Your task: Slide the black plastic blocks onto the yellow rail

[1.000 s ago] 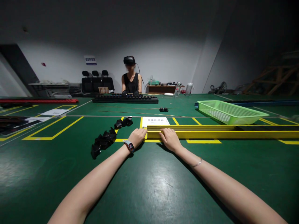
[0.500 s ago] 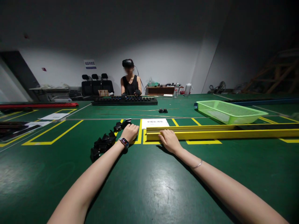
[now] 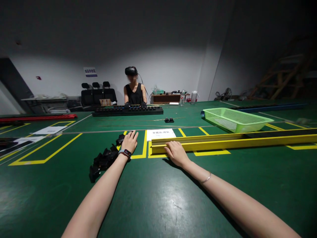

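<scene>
My left hand (image 3: 130, 142), with a band on its wrist, is at the far end of a curved row of black plastic pieces (image 3: 106, 159). Its fingers bend down over one piece, which they mostly hide. To the right, my right hand (image 3: 176, 154) grips the near wall of a long yellow rail (image 3: 223, 143) close to its left end. The fingers reach over the wall's top edge, with the thumb on the front. A printed white sheet (image 3: 160, 133) lies just behind that end of the rail.
A light green basket (image 3: 237, 127) stands behind the rail. Two small black parts (image 3: 169, 120) and thin rods (image 3: 138, 120) lie mid-table. Across the table a person (image 3: 135, 92) in a headset has gloved hands at black rails (image 3: 127, 111). Red rails (image 3: 49, 117) lie far left.
My left hand has shifted left and slightly nearer along the black pieces, its fingers less tightly curled. My right hand stays on the rail. The view has turned a little right.
</scene>
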A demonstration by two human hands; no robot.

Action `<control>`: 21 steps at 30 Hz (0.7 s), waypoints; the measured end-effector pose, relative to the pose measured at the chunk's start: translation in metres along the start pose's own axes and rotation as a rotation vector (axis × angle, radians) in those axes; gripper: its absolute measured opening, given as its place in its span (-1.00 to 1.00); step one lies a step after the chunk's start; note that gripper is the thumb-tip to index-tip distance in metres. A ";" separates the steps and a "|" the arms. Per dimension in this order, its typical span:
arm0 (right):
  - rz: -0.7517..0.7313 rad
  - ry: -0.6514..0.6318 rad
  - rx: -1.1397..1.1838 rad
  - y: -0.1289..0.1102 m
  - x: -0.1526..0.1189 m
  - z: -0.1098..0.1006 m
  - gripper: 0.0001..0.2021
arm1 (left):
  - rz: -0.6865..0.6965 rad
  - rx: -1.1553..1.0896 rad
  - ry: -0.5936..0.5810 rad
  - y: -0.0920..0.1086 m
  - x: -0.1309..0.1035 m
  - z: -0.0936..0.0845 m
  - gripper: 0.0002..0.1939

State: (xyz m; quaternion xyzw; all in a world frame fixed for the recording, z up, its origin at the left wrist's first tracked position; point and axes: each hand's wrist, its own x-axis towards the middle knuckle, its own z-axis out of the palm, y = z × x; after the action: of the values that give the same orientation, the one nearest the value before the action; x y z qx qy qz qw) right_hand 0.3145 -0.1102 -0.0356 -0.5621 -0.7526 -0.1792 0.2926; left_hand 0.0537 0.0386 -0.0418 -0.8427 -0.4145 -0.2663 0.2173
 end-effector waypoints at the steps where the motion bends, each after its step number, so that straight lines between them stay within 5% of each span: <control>1: 0.000 0.000 0.002 0.000 0.000 0.000 -0.66 | -0.013 0.003 -0.006 -0.001 0.000 0.001 -0.54; 21: 0.008 -0.030 -0.018 -0.001 0.000 -0.001 -0.67 | -0.173 0.059 -0.131 -0.008 -0.003 0.002 -0.60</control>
State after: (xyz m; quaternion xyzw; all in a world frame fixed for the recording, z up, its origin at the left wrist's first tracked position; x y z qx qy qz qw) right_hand 0.3143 -0.1112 -0.0345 -0.5702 -0.7530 -0.1767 0.2769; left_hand 0.0459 0.0421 -0.0442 -0.8127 -0.5064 -0.2163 0.1907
